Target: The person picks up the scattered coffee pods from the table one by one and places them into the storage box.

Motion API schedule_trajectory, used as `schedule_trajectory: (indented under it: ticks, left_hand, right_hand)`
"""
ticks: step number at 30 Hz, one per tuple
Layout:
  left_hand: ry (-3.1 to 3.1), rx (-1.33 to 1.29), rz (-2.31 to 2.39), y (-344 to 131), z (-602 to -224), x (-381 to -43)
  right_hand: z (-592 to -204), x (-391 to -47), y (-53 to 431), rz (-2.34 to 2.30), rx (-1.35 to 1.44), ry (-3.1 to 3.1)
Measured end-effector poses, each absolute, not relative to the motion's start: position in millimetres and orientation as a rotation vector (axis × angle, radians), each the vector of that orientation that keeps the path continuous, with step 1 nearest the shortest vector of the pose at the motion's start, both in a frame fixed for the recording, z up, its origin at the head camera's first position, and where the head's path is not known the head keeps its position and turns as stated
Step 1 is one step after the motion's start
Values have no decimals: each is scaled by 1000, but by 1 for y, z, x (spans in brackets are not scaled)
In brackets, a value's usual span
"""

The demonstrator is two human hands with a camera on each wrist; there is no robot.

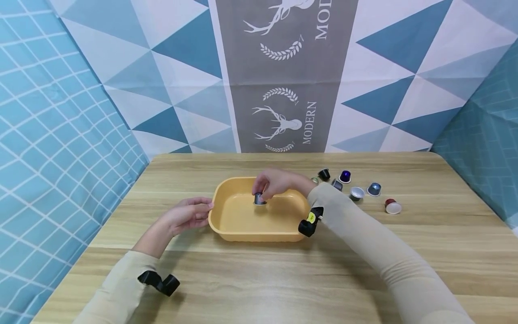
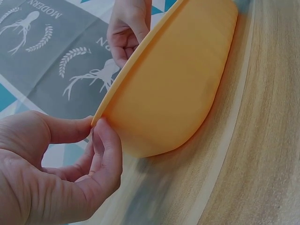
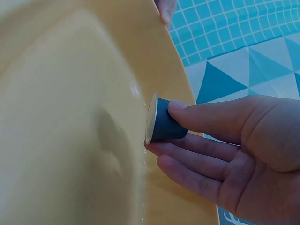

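Note:
A yellow-orange plastic basin point(image 1: 243, 236) sits on the wooden table. At its left end my left hand point(image 1: 189, 215) pinches the rim between thumb and fingers, seen close up in the left wrist view, where the basin wall point(image 2: 173, 79) fills the middle. Over the inside of the basin, my right hand point(image 1: 275, 183) holds a dark coffee capsule point(image 1: 259, 199) between thumb and fingers. In the right wrist view the capsule point(image 3: 166, 120) lies sideways to the camera, its pale lidded rim facing the basin floor, which carries the hand's shadow.
Several coffee capsules stand or lie right of the basin, among them a blue one point(image 1: 345, 176), a black one point(image 1: 324, 174), a grey-blue one point(image 1: 374, 189), a white-lidded one point(image 1: 357, 193) and a red one point(image 1: 392, 206). Patterned cloth point(image 1: 279, 81) hangs behind the table.

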State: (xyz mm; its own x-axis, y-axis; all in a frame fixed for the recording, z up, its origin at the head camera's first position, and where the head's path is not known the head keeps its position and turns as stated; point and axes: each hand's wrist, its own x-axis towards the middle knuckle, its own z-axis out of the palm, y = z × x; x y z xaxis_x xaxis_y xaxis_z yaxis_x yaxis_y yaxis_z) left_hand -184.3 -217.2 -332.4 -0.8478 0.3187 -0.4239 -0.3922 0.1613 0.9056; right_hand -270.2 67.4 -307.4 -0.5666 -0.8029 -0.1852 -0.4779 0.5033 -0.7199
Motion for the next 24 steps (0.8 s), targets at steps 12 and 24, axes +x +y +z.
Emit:
schedule_trajectory:
  ticks: [12,24]
  left_hand:
    - [1894,-68,1747,-217,-332,-183]
    - [1896,-57,1750,-216,-332,-184]
  right_hand:
    - [-309,-270,61,-732,-1032,2260]
    - [-309,-267,54,-495,-1081,2320]
